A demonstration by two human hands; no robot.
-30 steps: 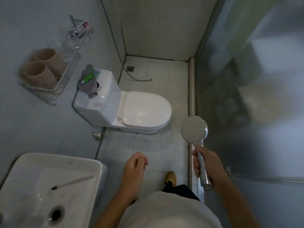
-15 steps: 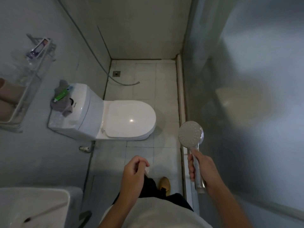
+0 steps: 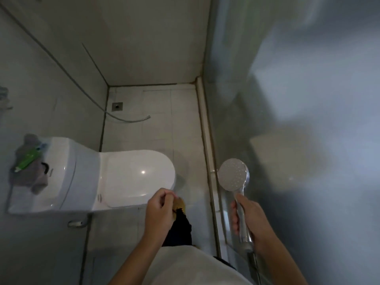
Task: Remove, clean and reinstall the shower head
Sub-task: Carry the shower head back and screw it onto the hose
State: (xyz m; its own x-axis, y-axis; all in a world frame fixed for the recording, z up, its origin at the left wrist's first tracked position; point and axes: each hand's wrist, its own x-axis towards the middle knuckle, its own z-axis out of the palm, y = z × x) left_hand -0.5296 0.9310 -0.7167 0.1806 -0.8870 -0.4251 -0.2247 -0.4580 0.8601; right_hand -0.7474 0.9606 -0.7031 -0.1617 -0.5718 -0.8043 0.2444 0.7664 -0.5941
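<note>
A chrome shower head (image 3: 233,173) with a round perforated face points up toward me at the right, close to the frosted glass wall. My right hand (image 3: 249,221) is wrapped around its handle, holding it upright with no hose attached. My left hand (image 3: 159,210) hangs in front of my body with its fingers curled in, thumb against fingertips, holding nothing that I can make out. The loose shower hose (image 3: 127,119) trails down the left wall and ends on the floor by the far corner.
A white toilet (image 3: 115,177) with its lid down stands at the left; a grey cloth and a green tube (image 3: 27,160) lie on its tank. A floor drain (image 3: 117,106) sits in the far corner. The frosted glass partition (image 3: 287,120) fills the right side.
I have stepped forward: the sink and the wall shelf have slid out of view and the toilet is closer. Both hands kept their pose, the shower head still held upright.
</note>
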